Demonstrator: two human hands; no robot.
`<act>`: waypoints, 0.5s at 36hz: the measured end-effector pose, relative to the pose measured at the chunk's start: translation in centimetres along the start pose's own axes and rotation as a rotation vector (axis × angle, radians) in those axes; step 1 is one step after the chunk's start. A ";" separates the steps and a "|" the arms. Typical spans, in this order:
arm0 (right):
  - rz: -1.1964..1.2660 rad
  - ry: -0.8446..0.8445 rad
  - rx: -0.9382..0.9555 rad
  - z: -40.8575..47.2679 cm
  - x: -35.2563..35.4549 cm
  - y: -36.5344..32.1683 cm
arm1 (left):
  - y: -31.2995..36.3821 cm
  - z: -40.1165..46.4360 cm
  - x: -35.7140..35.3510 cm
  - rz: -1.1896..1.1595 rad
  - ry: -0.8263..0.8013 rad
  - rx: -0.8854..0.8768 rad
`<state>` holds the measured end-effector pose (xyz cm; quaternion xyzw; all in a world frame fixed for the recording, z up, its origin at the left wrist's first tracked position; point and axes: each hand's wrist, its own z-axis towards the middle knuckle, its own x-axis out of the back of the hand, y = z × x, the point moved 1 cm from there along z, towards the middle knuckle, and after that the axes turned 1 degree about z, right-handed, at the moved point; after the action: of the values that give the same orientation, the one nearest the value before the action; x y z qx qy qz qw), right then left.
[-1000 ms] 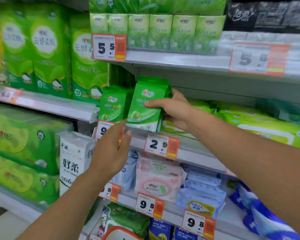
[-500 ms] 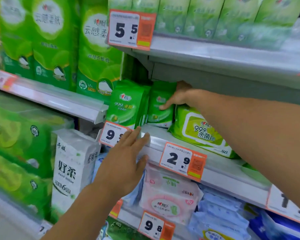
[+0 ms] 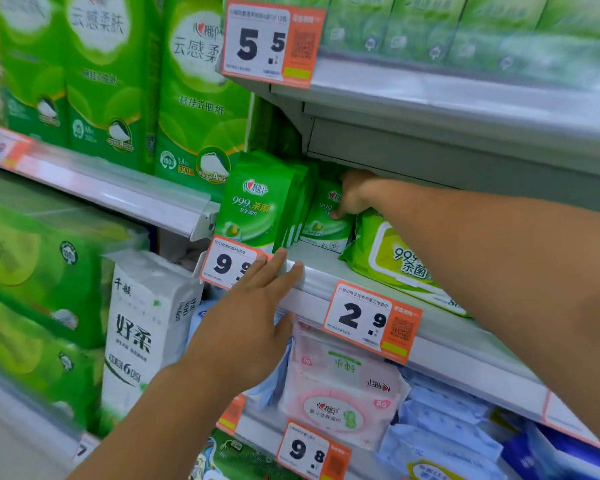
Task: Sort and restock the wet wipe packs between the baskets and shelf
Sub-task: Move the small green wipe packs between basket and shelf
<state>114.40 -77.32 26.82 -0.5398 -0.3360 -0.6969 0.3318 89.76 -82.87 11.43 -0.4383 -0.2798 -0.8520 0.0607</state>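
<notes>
1 small green wipe pack [image 3: 326, 220] stands deep on the shelf [image 3: 326, 271], right hand [image 3: 352, 192] pressing its face, grip hidden. Soft, light, probably slick film: pinch its side edges. Left hand [image 3: 253, 317] lies open on the shelf lip.

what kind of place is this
Almost certainly a shop aisle: tiered shelves carry orange price tags, stocked with green wet wipe packs and tissue bundles.
</notes>
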 end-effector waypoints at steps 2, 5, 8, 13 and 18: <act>0.015 0.017 -0.003 -0.3 0.2 0.4 | 0.2 0.0 0.1 0.005 -0.014 0.009; 0.060 0.095 0.006 -2.0 1.1 0.5 | 0.4 -0.2 0.1 -0.014 -0.012 0.025; 0.119 0.272 0.012 -6.3 1.6 1.3 | 0.7 -0.8 0.2 0.000 0.080 0.012; 0.720 0.941 0.186 -23.6 -4.1 0.6 | 2.6 -4.9 -1.2 0.063 0.190 -0.128; 0.964 0.409 0.008 -39.0 -23.0 -2.2 | 1.0 -13.8 -8.2 0.209 -0.616 0.021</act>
<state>96.45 -106.03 -3.33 -0.4849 0.0195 -0.5550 0.6757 85.31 -92.19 -0.90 -0.7012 -0.2473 -0.6656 0.0647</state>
